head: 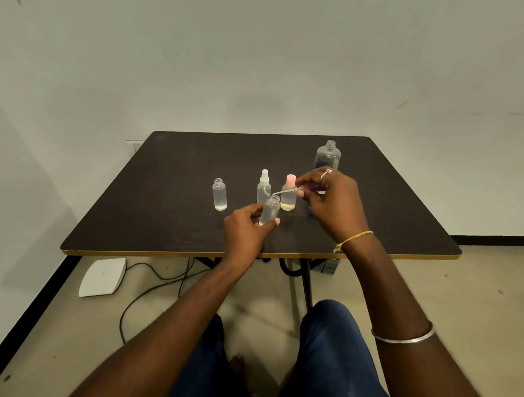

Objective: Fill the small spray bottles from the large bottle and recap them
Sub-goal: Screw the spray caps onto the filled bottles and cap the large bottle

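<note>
Left hand [247, 232] grips a small clear plastic bottle [269, 211]: fingers curled round one side, thumb on the other. The bottle's neck is open and it is tilted slightly, held at the front-centre of the dark brown square table [164, 193]; can't tell whether its base touches the top. Right hand [330, 202] pinches a purple spray cap [311, 187] between its fingertips, held roughly level, with its thin clear dip tube [282, 192] pointing left. The tube tip sits right at the bottle mouth; can't tell if it's inside. Just behind the held bottle, upright on the table, are a clear spray bottle with white sprayer [264, 186], capped, and a small bottle with pink cap [288, 196] holding yellowish liquid. To the left, standing apart, is a second small clear uncapped bottle [220, 194] with liquid in it. The large clear round-shouldered bottle [327, 154] stands at back right, uncapped and upright, its lower part hidden behind the right hand; level unreadable. A small blue item [309, 210] shows under the right hand, too hidden to identify. On the floor lie a white flat panel [103, 276] and black cables [159, 281].
</note>
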